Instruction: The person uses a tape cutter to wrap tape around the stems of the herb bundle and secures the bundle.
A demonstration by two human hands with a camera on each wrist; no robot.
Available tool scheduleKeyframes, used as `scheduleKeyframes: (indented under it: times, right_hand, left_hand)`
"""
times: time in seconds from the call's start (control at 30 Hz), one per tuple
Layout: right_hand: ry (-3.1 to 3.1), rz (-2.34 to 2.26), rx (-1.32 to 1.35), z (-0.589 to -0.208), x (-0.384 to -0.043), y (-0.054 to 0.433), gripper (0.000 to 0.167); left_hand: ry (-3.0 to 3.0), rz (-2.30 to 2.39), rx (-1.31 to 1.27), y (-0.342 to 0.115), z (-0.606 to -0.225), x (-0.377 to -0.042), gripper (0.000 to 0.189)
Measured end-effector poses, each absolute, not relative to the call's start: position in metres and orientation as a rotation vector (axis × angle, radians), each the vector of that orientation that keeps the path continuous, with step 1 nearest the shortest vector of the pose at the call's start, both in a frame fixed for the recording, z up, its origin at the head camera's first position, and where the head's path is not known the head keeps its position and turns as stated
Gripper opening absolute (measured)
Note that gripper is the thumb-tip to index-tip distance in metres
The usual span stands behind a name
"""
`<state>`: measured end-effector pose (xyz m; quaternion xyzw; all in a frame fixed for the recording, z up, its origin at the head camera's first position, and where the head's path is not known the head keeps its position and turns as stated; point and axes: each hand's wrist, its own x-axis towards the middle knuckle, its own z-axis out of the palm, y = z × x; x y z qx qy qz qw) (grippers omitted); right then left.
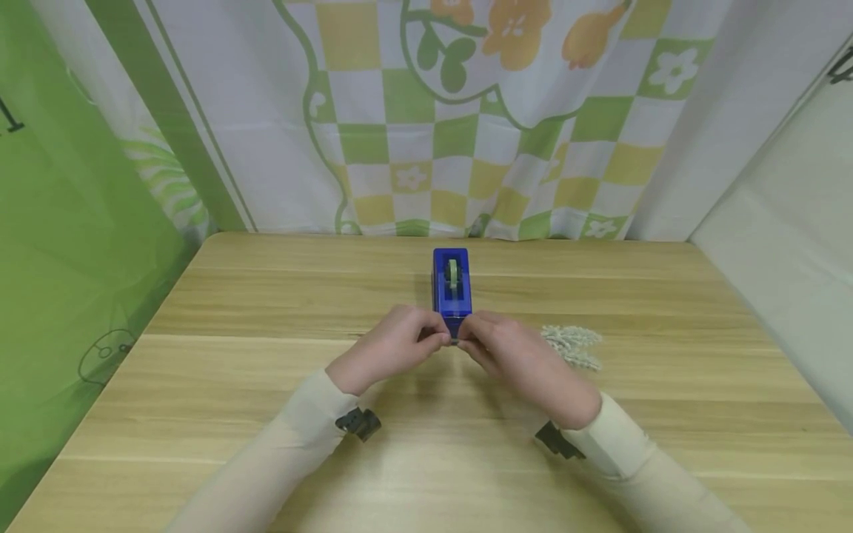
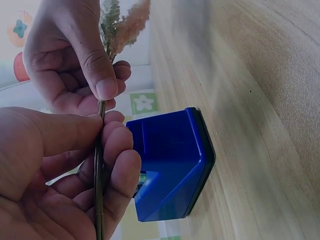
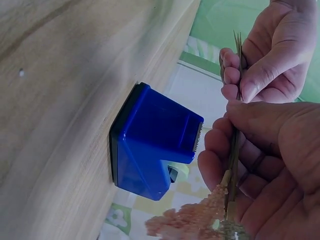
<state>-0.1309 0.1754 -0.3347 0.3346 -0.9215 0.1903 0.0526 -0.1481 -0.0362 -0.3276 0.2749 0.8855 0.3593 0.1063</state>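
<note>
My left hand (image 1: 400,340) and right hand (image 1: 523,363) meet fingertip to fingertip in front of a blue tape dispenser (image 1: 439,296). Between thumb and fingers, both grip the thin stems (image 2: 98,185) of a small bunch of dried flowers. Its fluffy heads (image 1: 571,346), pinkish and pale green in the wrist views, stick out beyond the right hand. The bare stem ends (image 3: 237,40) poke past the left fingers in the right wrist view. The dispenser's toothed cutter (image 3: 198,137) faces the hands. Whether tape lies on the stems is hidden by the fingers.
A roll of light green tape (image 1: 453,272) sits in the dispenser's slot. Everything stands on a wooden table (image 1: 266,296). A checked floral curtain (image 1: 413,141) hangs along its back edge, with green cloth (image 1: 60,222) at the left.
</note>
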Motion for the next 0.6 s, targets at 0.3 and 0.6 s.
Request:
scheduleKeyframes:
  times: [0.3,0.6]
  right_hand:
    - [-2.825,0.651,1.031,-0.3357,-0.1335,0.1772,0.005]
    - [-2.768,0.651,1.087,-0.3351,-0.1343,0.1781,0.005]
  left_hand:
    - [2.633,1.075,0.815,-0.0362,-0.3313,-0.1491,0.016]
    - [2.621,1.107,0.803,-0.0362,-0.3298,-0.1463,0.013]
